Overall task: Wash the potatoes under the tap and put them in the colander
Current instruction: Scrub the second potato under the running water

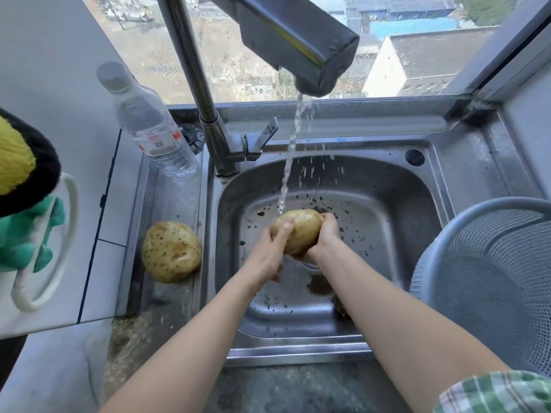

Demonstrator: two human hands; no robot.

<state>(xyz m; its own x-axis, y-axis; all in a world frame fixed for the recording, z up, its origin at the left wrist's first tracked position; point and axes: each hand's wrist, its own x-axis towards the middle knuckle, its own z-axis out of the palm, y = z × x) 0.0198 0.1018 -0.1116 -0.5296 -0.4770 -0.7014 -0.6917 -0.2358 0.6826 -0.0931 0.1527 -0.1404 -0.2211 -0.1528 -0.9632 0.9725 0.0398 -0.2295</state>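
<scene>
Both hands hold one yellow-brown potato [301,229] over the steel sink [387,186], right under the stream of water falling from the tap [301,46]. My left hand [269,253] wraps its left side with the fingers over the top. My right hand [323,236] cups its right side and underside. A second speckled potato [170,251] lies on the sink's left ledge. The grey mesh colander [489,278] stands at the right, with no potato visible in it.
Bits of dirt speckle the sink basin. A clear plastic water bottle [149,123] stands at the back left by the tap's base. A green and yellow cloth item [26,204] hangs on the left wall. A window runs behind the sink.
</scene>
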